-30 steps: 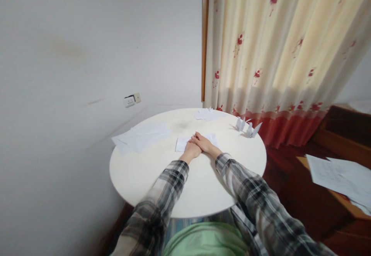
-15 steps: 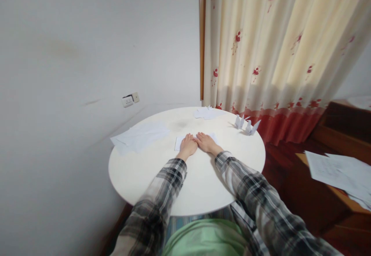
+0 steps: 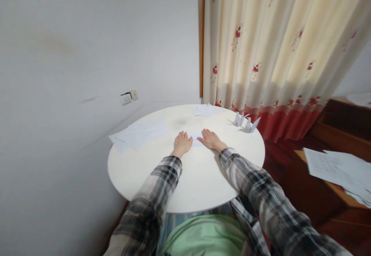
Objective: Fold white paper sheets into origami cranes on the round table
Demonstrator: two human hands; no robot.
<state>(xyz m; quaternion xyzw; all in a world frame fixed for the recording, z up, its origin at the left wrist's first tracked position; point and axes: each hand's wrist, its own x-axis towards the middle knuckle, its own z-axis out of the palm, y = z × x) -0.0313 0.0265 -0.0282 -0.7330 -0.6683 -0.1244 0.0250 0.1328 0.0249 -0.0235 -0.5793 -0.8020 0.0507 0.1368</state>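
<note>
A white piece of paper [image 3: 196, 140] lies on the round white table [image 3: 199, 182], its middle showing between my hands. On its left end rests my left hand [image 3: 182, 142], palm down with the fingers stretched out. My right hand [image 3: 211, 139] lies flat over the right end, fingers extended and thumb pointing toward the paper's middle. Both ends of the paper are hidden under the hands.
Loose white sheets [image 3: 139, 133] lie at the table's left edge, and smaller paper pieces [image 3: 206, 111] at the back. Two folded paper cranes [image 3: 251, 125] stand at the right rim. A wooden cabinet [image 3: 319, 194] with papers [image 3: 339, 169] is at right.
My hands, together over the paper's middle before, have slid apart toward its two ends. The strip of paper between them is now uncovered.
</note>
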